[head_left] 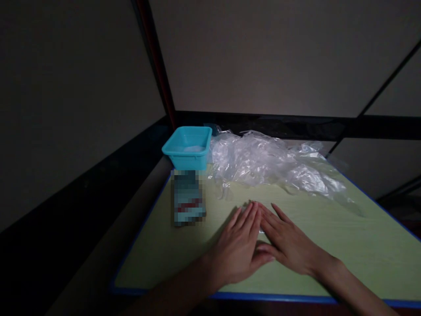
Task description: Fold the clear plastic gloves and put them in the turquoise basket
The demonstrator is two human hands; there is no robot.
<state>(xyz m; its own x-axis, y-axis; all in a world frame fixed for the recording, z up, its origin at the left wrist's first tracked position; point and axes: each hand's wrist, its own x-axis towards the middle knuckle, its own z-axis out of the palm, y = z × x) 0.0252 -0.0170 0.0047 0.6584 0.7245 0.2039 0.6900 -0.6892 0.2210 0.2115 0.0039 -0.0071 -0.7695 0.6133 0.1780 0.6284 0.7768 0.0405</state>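
Left hand (pixel 238 245) and right hand (pixel 289 241) of mine lie palm down, flat and open, and meet at the fingertips in a peak pointing away from me; the fingers of the left are slightly parted, one outer finger of the right stands off from its neighbours, and the two thumbs come together lower down, nearer to me. Largest of all around me is the pale wall (pixel 263 57), crossed by dark bands, behind and to the left of where I work. Next comes the surface (pixel 355 254), pale yellow-green with a blue edge, which carries everything else. Across its far part spreads a crumpled heap of clear plastic (pixel 256 158), shiny in places, well apart from my fingers and reaching toward the right edge. Just beside the left end of that heap, at the far left corner, sits a turquoise basin (pixel 187 161), upright, with something whitish (pixel 194 149) inside it. In front of the basin, to the left of my hands, lies a dark and pale-blue rectangular item (pixel 189 197) with a red band, too pixelated for me to name. Smallest is a clear thin piece (pixel 262 230) under my fingers, lying on the surface and mostly covered, with only bits showing around the fingertips
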